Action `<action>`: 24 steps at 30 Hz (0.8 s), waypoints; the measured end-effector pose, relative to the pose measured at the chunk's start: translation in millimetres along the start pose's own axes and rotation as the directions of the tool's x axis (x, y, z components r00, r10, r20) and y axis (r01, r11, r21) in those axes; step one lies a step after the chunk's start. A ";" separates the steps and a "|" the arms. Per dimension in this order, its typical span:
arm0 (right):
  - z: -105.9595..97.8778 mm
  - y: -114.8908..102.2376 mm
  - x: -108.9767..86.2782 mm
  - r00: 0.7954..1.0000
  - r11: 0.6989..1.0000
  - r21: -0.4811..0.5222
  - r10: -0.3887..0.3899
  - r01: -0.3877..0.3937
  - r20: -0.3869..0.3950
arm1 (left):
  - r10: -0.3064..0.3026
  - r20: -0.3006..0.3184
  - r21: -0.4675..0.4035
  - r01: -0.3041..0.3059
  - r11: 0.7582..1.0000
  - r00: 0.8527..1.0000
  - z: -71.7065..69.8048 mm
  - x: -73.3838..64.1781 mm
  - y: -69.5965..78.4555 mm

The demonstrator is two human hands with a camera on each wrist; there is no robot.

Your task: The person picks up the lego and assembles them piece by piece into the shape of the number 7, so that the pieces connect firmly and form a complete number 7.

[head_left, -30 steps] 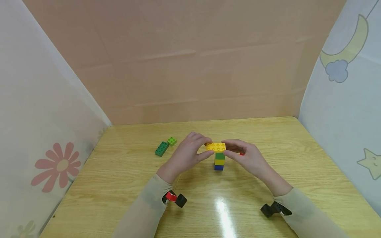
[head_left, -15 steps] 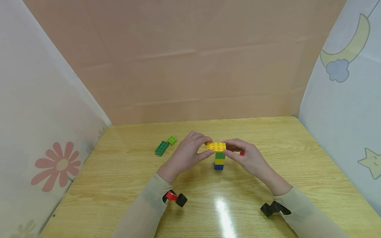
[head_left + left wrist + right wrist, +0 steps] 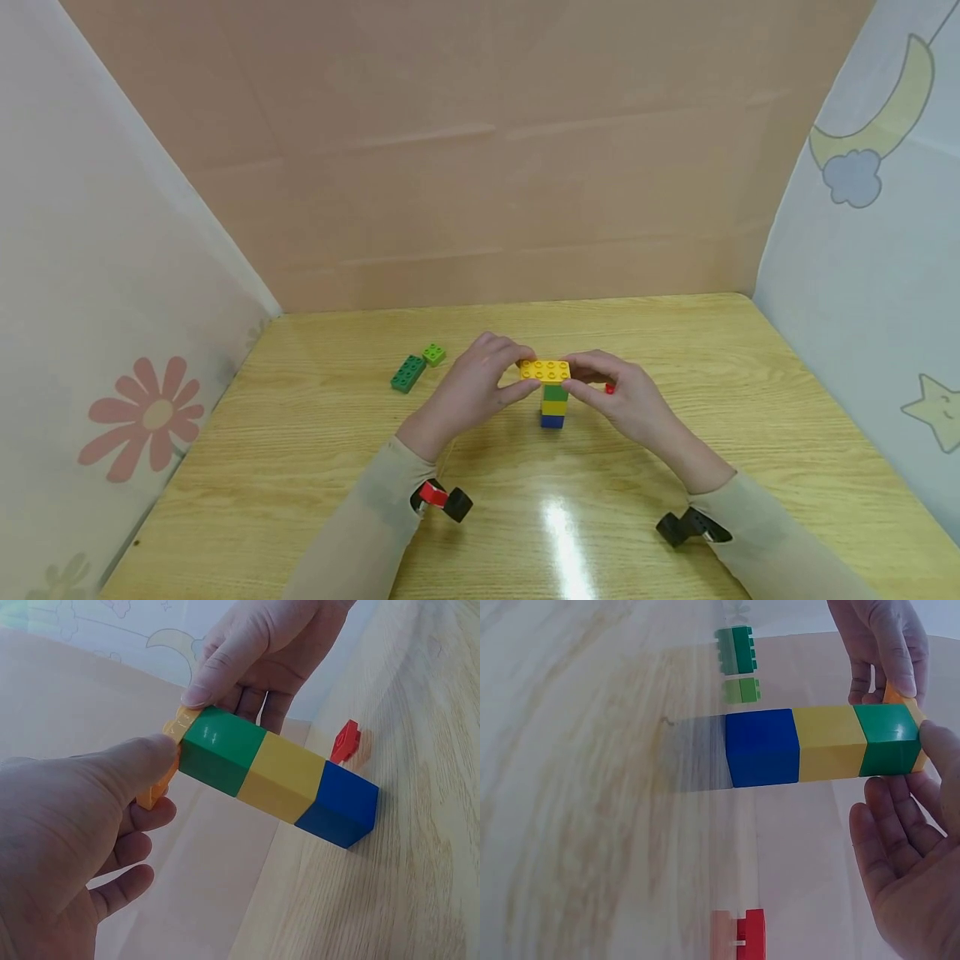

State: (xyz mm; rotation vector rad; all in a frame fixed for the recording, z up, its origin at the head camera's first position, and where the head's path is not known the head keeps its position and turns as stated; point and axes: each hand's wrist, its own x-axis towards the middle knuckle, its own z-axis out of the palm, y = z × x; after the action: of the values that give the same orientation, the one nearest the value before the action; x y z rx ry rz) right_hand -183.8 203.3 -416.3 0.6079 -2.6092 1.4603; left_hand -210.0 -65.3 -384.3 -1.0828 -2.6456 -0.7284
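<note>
A tower of toy building blocks stands upright on the wooden table: a blue block [image 3: 552, 422] at the bottom, a yellow block [image 3: 282, 777] above it, then a green block [image 3: 888, 739]. Across the top lies a flat yellow brick [image 3: 545, 371] with two rows of studs, its left end overhanging the tower. My left hand [image 3: 468, 387] pinches that overhanging end between thumb and fingers. At the other end, my right hand [image 3: 630, 400] grips the flat brick, its thumb near the top of the green block.
Left of the tower lie a dark green brick [image 3: 408, 373] and a smaller light green brick [image 3: 433, 354] on the table [image 3: 300, 433]. A red brick [image 3: 346, 741] is on the right, mostly hidden behind my right hand in the head view. Cloth panels enclose the back and sides.
</note>
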 end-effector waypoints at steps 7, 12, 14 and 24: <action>0.6 1.3 -0.1 1.000 1.000 -0.009 -0.007 0.007 0.001 | -0.007 0.003 -0.003 0.007 1.000 1.000 0.1 -0.3 0.8; 1.1 2.2 0.2 1.000 1.000 -0.024 -0.010 0.009 -0.006 | -0.007 0.001 -0.010 0.007 1.000 1.000 0.6 -0.1 0.3; 1.3 2.2 0.3 1.000 1.000 -0.028 -0.011 0.010 -0.007 | -0.009 0.003 -0.011 0.009 1.000 1.000 0.7 0.0 0.1; 2.0 2.0 -0.2 1.000 0.999 -0.038 -0.014 0.013 -0.014 | -0.008 0.001 -0.014 0.008 1.000 1.000 1.0 -0.1 -0.3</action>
State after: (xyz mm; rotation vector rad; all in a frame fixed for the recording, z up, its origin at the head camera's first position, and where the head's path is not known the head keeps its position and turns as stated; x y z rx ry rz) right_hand -184.1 202.7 -419.0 0.6068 -2.6101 1.4033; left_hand -210.1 -65.1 -385.3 -1.0778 -2.6510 -0.7486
